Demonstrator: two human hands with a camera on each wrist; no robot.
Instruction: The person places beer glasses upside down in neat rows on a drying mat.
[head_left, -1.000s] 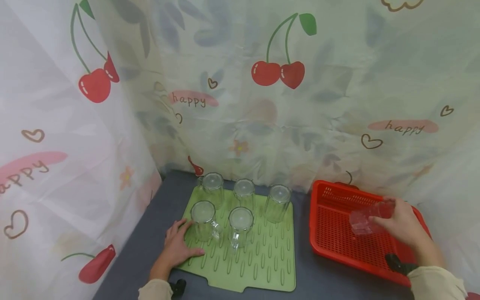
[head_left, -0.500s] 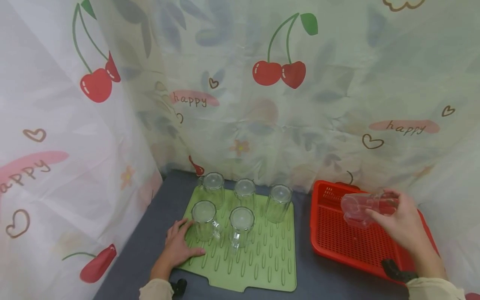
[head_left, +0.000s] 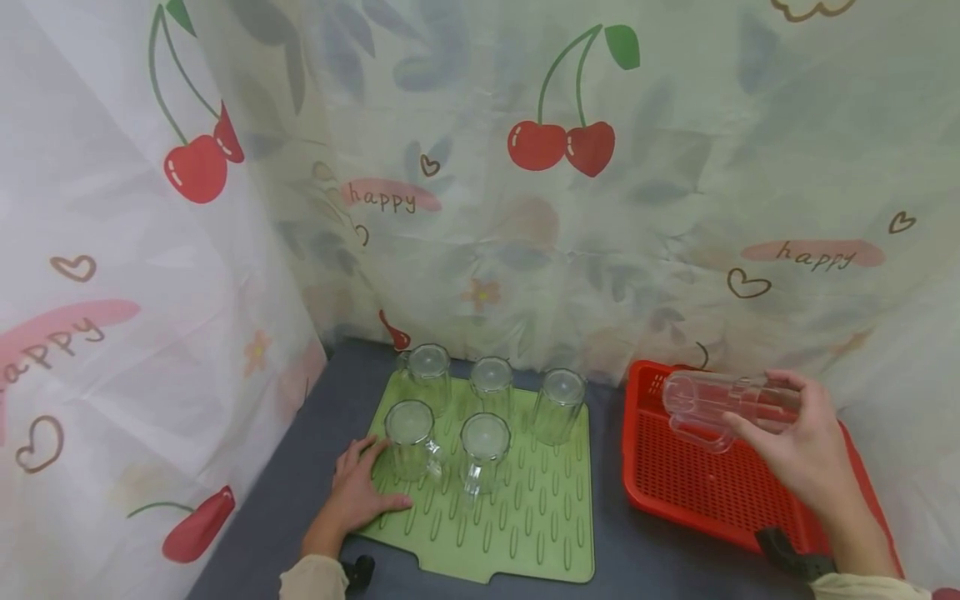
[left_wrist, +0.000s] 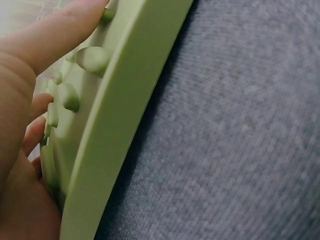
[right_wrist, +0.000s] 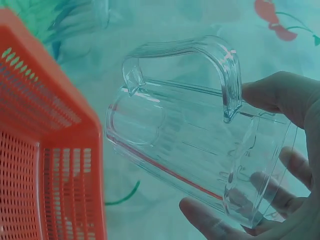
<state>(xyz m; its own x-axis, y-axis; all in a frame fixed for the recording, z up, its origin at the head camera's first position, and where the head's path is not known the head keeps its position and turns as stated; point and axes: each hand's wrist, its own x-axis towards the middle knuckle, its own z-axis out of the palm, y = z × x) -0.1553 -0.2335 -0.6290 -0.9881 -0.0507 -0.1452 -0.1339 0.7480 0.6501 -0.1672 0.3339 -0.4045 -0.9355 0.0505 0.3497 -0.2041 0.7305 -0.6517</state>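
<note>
My right hand grips a clear glass mug near its rim, above the red basket. The mug lies nearly level, its base toward the left; in the right wrist view its handle is on the upper side. My left hand rests on the left edge of the green ridged mat, fingers spread and thumb on the surface. In the left wrist view the thumb lies over the mat's raised ridges. Several upside-down glass mugs stand on the mat, the nearest-left one beside my left fingertips.
The red perforated basket stands right of the mat on a dark grey table surface. A printed curtain hangs close behind and on the left. Two more mugs in view are the back middle and back right.
My right hand has lifted the mug up from the basket and turned it from a slant to nearly level, its base moving left. My left hand stays in place.
</note>
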